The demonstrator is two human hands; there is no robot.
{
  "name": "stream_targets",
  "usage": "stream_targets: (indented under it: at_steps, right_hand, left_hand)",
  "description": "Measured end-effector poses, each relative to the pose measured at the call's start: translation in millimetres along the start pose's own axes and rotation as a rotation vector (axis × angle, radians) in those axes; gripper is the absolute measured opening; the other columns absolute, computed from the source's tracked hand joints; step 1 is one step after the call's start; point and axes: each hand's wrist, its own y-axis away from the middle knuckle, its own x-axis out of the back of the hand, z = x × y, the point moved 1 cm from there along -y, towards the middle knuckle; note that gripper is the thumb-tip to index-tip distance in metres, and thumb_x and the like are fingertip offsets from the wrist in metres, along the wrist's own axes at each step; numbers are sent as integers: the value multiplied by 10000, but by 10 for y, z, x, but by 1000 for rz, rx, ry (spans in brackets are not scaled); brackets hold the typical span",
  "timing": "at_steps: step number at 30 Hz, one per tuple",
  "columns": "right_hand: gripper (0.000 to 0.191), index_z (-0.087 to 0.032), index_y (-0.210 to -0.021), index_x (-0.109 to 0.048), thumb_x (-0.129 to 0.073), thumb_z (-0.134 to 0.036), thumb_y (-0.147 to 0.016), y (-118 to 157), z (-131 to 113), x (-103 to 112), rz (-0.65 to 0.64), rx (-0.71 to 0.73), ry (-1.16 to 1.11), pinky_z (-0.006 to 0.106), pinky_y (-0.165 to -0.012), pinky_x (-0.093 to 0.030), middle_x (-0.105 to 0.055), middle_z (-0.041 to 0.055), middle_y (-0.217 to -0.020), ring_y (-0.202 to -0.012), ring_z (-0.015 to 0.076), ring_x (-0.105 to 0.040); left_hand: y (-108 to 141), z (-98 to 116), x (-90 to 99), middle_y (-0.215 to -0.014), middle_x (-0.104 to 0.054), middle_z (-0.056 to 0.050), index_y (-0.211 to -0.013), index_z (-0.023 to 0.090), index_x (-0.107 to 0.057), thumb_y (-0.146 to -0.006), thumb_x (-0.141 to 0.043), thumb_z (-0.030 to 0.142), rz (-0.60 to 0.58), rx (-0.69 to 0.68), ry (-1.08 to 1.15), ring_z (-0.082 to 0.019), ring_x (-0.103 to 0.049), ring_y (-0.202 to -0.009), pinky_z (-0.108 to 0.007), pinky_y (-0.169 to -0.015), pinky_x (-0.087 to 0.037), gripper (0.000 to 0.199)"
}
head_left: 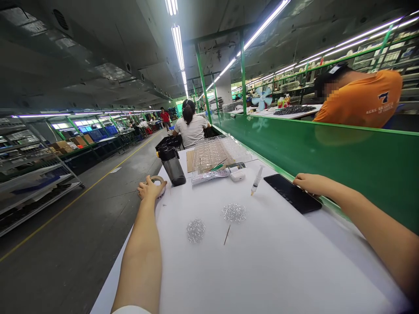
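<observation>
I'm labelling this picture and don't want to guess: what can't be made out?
- Roll, head view: partly covered by the left hand.
- Black slab, head view: edge partly hidden by the right hand.
- Two piles, head view: pieces too small to identify.
- Tube, head view: print too small to read.
- Syringe, head view: markings too small.

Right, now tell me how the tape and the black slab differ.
The tape is round, with a hole in its middle; the slab is a long rectangle. The tape is tan, the slab black. The tape sits by the table's left edge, partly covered by the left hand; the slab lies along the right edge, with the right hand at its side. Both are on the white table.
</observation>
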Motion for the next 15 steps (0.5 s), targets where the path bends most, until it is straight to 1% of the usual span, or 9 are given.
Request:
stream_targets:
  at_steps: [1,3,6,9,11,13,15]
  right_hand:
    - [150,-250,-979,-652,-569,-305,-1091,8,-8,12,-21,-10,-7,350,-683,-567,-781,98,-958,-758,259,-744]
    - [152,-249,-989,-650,-558,-299,-1099,27,-27,33,-17,-9,0,346,-683,-549,-775,101,-974,-766,257,-735]
    - [203,-245,-985,-656,-522,-276,-1135,50,-46,42,-14,-10,5,339,-677,-534,-763,98,-978,-758,246,-724]
    - [224,-249,-969,-646,-513,-265,-1149,57,-46,34,-18,-8,7,336,-664,-522,-750,83,-948,-732,235,-706]
    - [216,-254,-955,-637,-530,-270,-1142,46,-29,19,-20,-4,6,336,-655,-517,-746,75,-929,-715,232,-697]
    - [214,-254,-949,-643,-542,-280,-1135,20,1,-4,-21,0,3,335,-648,-524,-751,74,-921,-703,230,-701]
    - [212,-253,-933,-658,-568,-297,-1120,-21,40,-32,43,37,35,335,-633,-536,-749,68,-885,-671,229,-706]
  left_hand:
    - [2,0,-3,-1817,-467,-372,-1898,155,-390,-1009,-803,688,41,-5,33,-543,-509,-1713,-643,-1380,-481,1116]
    - [0,0,-9,-1825,-418,-355,-1899,192,-359,-984,-870,654,110,-29,88,-537,-495,-1707,-663,-1365,-496,1145]
    - [-8,4,-13,-1812,-374,-313,-1929,276,-306,-935,-964,627,170,-44,135,-534,-488,-1691,-693,-1341,-519,1242]
    - [-8,11,-9,-1785,-369,-272,-1922,335,-367,-923,-993,598,195,-42,138,-539,-498,-1675,-701,-1347,-519,1208]
    - [-5,12,-7,-1769,-373,-257,-1882,333,-443,-921,-995,576,209,-49,137,-535,-514,-1664,-690,-1360,-512,1135]
    - [-5,8,-10,-1754,-387,-256,-1834,300,-484,-915,-993,543,224,-55,146,-524,-539,-1650,-672,-1374,-505,1078]
    - [-10,3,-17,-1748,-404,-265,-1794,261,-481,-915,-975,497,235,-64,160,-512,-556,-1646,-660,-1391,-496,1035]
